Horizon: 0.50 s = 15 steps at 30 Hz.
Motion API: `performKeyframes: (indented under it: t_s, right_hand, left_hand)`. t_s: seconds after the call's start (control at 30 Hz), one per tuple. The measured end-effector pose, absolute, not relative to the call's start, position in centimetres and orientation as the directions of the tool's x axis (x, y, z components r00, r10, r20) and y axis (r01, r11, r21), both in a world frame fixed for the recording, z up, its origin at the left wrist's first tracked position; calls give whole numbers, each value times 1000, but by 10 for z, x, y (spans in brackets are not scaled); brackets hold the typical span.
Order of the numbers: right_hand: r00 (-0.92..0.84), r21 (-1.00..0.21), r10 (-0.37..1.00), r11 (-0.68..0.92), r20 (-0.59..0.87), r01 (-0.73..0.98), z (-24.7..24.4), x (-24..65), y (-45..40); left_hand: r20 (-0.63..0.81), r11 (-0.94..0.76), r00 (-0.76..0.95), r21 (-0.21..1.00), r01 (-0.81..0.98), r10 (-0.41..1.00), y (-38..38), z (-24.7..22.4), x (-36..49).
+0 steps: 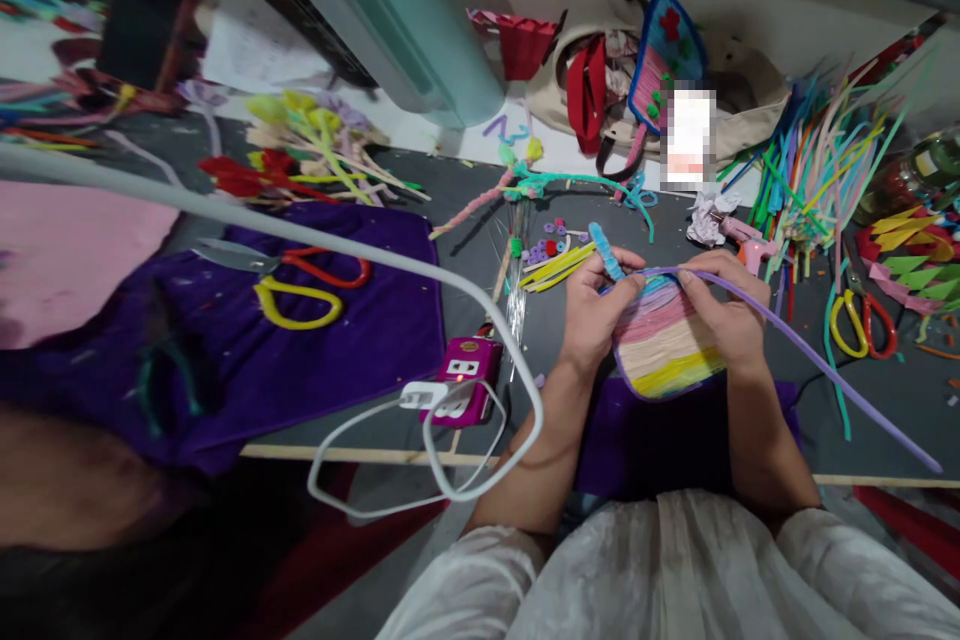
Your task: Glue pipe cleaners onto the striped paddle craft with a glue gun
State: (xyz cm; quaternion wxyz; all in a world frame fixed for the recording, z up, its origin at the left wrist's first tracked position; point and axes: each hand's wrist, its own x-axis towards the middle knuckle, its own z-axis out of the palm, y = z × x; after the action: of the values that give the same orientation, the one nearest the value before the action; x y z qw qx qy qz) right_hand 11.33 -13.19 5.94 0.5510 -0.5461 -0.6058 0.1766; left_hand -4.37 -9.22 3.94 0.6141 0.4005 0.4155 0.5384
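A striped panel (664, 335) in yellow, cream, pink and blue, edged in purple, is held up between both hands near the table's front edge. My left hand (598, 305) pinches its upper left corner, and a short fuzzy blue piece (605, 251) sticks up by those fingers. My right hand (721, 305) grips the upper right part of the panel together with a long purple pipe cleaner (825, 372). That pipe cleaner follows the top edge, then trails down to the right past my right hand. Left of my left hand lie yellow stems (559, 267) and small purple and red pieces (553, 240).
A white cable (337, 245) arches across the left, above a magenta power socket (469, 375). Scissors (300, 285) and pliers (169, 360) rest on purple cloth (375, 340). Pipe cleaners (814, 170), a glue gun (750, 245) and more scissors (862, 315) stand right. Another person's arm (67, 485) shows left.
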Motion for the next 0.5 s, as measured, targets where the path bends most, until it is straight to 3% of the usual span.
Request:
performKeyframes:
  t_s: [0.23, 0.5]
  right_hand:
    - [183, -799, 853, 354, 489, 487, 61, 115, -133]
    - [194, -816, 911, 211, 364, 538, 60, 126, -132]
  left_hand:
    - [-86, 101, 59, 935, -339, 995, -91, 38, -43]
    - [-106, 117, 51, 930, -348, 993, -90, 36, -44]
